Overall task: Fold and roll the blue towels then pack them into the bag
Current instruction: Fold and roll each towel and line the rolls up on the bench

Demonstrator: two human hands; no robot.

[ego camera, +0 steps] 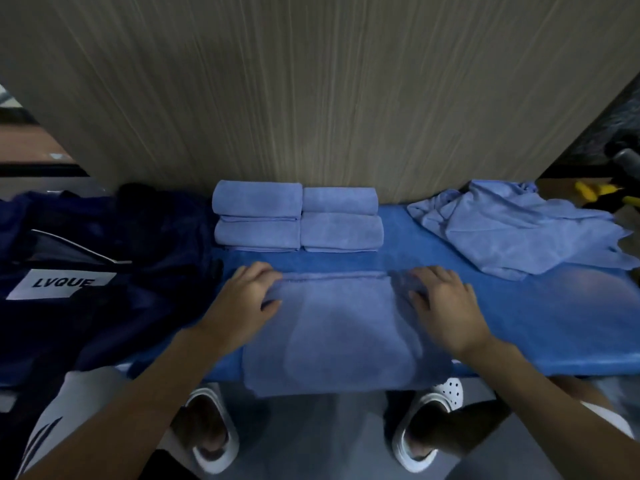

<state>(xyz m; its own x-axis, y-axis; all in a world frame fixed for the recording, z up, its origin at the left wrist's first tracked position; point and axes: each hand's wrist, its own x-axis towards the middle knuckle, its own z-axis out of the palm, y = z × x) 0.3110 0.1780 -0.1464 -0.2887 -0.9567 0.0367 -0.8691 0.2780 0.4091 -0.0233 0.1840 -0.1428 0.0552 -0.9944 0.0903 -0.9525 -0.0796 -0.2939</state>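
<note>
A folded blue towel point(339, 330) lies lengthwise in front of me on the blue-covered table point(519, 323), its near end hanging over the table's front edge. My left hand point(247, 294) grips the towel's far left corner, thumb under the edge. My right hand point(441, 299) rests at the far right corner, fingers bent over the cloth. Several rolled blue towels point(298, 218) are stacked in two columns at the back, against the wall. A dark navy bag point(104, 271) with a white "LVQUE" label lies open at the left.
A heap of unfolded blue towels point(519, 230) sits at the back right of the table. A wood-grain wall panel point(311, 98) stands right behind the table. Yellow and black objects point(599, 195) lie beyond the right end. My feet in white sandals show below the table.
</note>
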